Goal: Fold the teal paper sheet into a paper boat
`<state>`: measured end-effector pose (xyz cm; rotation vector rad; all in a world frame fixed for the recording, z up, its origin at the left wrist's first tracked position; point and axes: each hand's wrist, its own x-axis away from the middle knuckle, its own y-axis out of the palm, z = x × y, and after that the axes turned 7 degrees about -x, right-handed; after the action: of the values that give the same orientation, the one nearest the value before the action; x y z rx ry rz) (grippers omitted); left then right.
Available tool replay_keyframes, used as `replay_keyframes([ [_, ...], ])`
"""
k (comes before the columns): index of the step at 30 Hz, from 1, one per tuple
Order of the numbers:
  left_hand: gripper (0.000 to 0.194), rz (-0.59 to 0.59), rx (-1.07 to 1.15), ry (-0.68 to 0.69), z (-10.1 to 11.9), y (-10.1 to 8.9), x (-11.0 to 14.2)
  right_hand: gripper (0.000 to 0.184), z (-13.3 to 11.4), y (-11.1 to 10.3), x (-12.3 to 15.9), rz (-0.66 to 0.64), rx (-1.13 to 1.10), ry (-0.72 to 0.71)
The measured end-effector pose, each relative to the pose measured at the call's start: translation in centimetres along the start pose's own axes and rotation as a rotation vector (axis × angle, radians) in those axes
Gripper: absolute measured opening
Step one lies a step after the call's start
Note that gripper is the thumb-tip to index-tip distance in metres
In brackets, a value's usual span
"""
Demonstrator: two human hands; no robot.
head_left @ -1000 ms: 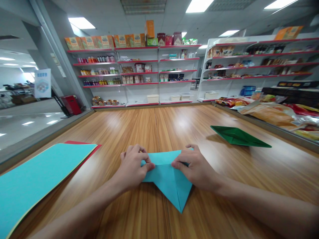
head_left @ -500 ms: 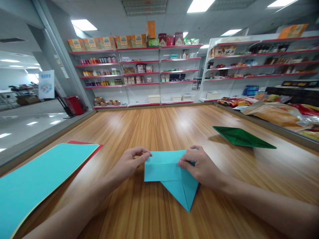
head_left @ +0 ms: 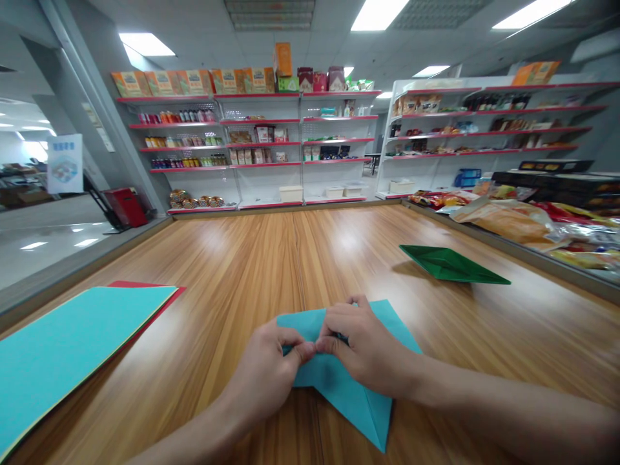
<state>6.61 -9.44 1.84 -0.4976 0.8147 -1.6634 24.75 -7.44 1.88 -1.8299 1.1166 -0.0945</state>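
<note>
A folded sheet of blue paper (head_left: 361,400) is between my hands over the wooden table, one pointed corner toward me. My left hand (head_left: 274,365) pinches its left part between thumb and fingers. Close beside it, my right hand (head_left: 361,342) grips the paper near the middle, thumb tip almost against the left thumb. Both hands cover part of the folds there. Farther right on the table lies a green folded paper shape (head_left: 450,265) with pointed ends.
A stack of coloured sheets (head_left: 87,336), blue on top with red below, lies at the left. Packaged goods (head_left: 508,219) sit beyond the table's right edge. Stocked shelves (head_left: 261,142) stand behind the far edge.
My left hand has come in toward my right hand, and the thumbs now meet on the paper. The blue paper has turned and come nearer. The view has shifted slightly right.
</note>
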Motion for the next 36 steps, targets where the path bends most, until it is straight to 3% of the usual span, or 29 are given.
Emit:
replay_keyframes([
  [4,0.034,0.042,0.07,0.061,-0.6,0.0,-0.3,0.02,0.2,-0.2,0.1,0.031,0.027,0.012],
  [10,0.035,0.135,0.129,0.046,-2.9,-0.2,-1.3,0.023,1.2,-0.2,0.0,0.076,0.164,0.016],
  [15,0.026,0.213,-0.059,0.151,-2.9,0.4,-0.9,0.024,1.1,0.1,-0.1,0.083,0.192,0.006],
  [22,0.03,0.391,-0.314,0.067,-5.6,-1.6,-2.0,0.021,2.5,-0.1,-0.1,0.141,0.13,0.084],
  [26,0.026,0.491,-0.52,0.189,-4.4,-1.9,-1.1,0.019,3.0,0.2,-0.2,0.112,0.056,0.155],
  [28,0.023,0.441,-0.569,0.323,-2.9,-1.1,-0.3,0.02,2.8,0.6,-0.2,0.093,0.048,0.154],
  [30,0.023,0.25,-0.511,0.436,-1.7,0.0,0.3,0.022,2.2,0.9,-0.2,0.061,0.046,0.145],
  [33,0.023,0.062,-0.293,0.327,-1.0,1.3,0.4,0.022,1.3,1.1,-0.1,0.019,0.029,0.145],
  [36,0.021,0.026,-0.174,0.182,-1.1,1.4,0.0,0.018,0.7,0.9,-0.1,0.005,0.002,0.149],
])
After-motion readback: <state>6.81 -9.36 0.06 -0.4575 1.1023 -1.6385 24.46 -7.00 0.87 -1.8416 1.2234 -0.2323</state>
